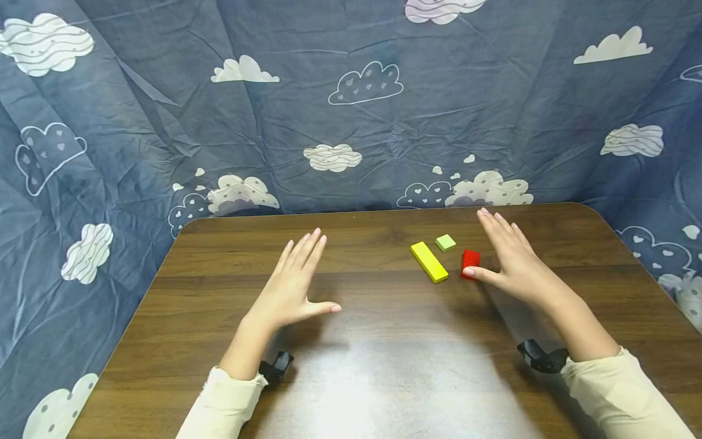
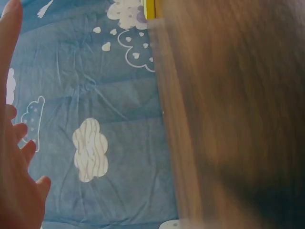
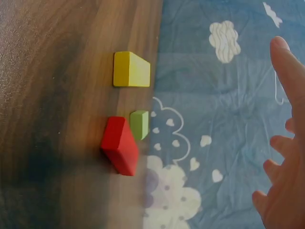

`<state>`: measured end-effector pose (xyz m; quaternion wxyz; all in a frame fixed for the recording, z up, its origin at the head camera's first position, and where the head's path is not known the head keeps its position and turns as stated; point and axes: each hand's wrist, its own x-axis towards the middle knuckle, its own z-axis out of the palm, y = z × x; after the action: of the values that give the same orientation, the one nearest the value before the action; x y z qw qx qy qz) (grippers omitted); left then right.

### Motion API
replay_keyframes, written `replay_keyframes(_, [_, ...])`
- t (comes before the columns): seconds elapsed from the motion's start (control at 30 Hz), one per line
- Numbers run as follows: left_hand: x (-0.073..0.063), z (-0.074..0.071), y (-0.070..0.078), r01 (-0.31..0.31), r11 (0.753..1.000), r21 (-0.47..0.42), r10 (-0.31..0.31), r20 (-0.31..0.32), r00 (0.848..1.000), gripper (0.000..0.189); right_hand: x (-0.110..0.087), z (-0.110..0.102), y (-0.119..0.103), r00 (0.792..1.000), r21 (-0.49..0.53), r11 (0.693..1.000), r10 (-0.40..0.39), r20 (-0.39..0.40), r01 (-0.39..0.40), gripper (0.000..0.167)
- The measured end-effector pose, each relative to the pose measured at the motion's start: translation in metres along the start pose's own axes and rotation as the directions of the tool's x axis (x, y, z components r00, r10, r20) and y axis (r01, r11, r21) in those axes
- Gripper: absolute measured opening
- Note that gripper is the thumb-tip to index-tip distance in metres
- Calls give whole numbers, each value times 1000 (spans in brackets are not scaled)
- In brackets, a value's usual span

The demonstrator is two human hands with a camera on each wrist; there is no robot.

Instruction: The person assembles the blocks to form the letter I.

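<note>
On the right half of the table lie three blocks: a long yellow block [image 1: 429,262], a small light-green block [image 1: 446,242] and a red block [image 1: 470,263]. The right hand [image 1: 510,262] is held above the table with fingers spread, its thumb overlapping the red block in the head view. Over the table's left part the left hand [image 1: 293,286] is raised, fingers straight and thumb out, holding nothing. In the right wrist view the red block [image 3: 120,145] is closest, with the green block [image 3: 139,124] and yellow block [image 3: 131,69] beyond. The left wrist view catches only a yellow block's end [image 2: 150,8].
The brown wooden table [image 1: 351,256] has rounded far corners. Behind it hangs a blue cloth [image 1: 307,122] with white cloud prints. A black wrist camera [image 1: 276,367] sits under the left wrist, another black wrist camera [image 1: 542,356] under the right.
</note>
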<state>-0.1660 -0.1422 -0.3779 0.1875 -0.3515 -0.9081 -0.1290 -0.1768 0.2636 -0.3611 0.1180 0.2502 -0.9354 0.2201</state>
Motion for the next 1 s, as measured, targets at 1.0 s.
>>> replay_keyframes(1.0, [44, 55, 46, 167, 866, -472, -245, -108, 964, 123, -13, 45, 48, 971, 355, 911, 238, -30, -212, 87])
